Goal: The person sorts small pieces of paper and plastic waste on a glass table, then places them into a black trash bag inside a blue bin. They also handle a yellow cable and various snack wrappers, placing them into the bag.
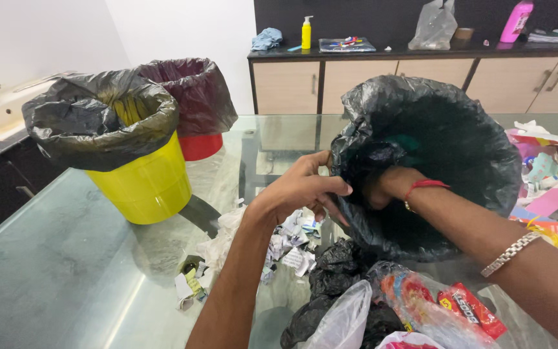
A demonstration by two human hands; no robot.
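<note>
Both hands [343, 187] grip the black bin bag's [447, 142] near rim.

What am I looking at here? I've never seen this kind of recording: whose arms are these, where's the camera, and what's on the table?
The one camera sits on a person's head, looking down at their own bare arms. The left hand pinches the rim of a black bin liner; the right hand reaches inside it, mostly hidden. On the glass table stand a yellow bin and a red bin, both lined. Crumpled paper scraps, plastic bags and colourful wrappers lie around.
</note>
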